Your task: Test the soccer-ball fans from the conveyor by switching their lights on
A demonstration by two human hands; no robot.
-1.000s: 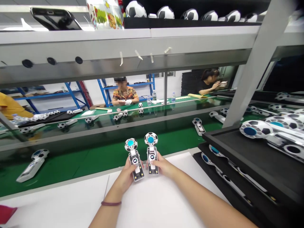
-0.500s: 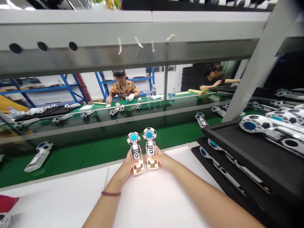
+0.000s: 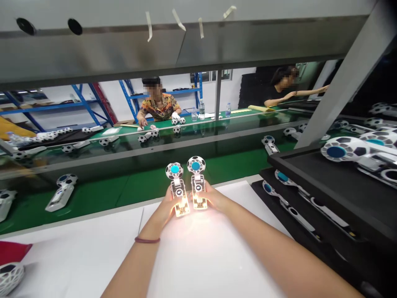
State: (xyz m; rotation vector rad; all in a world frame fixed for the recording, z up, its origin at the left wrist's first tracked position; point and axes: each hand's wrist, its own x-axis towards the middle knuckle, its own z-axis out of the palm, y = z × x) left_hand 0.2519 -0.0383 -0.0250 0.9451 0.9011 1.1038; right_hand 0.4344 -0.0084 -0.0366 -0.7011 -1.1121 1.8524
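Side by side above the white tabletop (image 3: 93,252), two small handheld gadgets are held upright. My left hand (image 3: 165,207) is closed around the left gadget (image 3: 179,191), thumb across its front. The right gadget (image 3: 197,184) is gripped the same way by my right hand (image 3: 218,198). Each has a round soccer-ball-patterned head with a blue centre, hinged to a rectangular body with exposed circuitry. Warm lights shine at the lower ends of both bodies and glow on the white surface. My fingers behind the bodies are mostly hidden.
Beyond the table runs a green conveyor belt (image 3: 130,186) carrying similar white gadgets (image 3: 62,192). Stacked black trays (image 3: 297,165) of them stand at right, beside a slanted grey post (image 3: 338,78). A red item (image 3: 14,251) lies left. Two co-workers sit across the line.
My view has tipped down, so the scene sits higher in the picture. The gadgets' lights look brighter, with a pinkish glow on the table. Both hands keep their grip.
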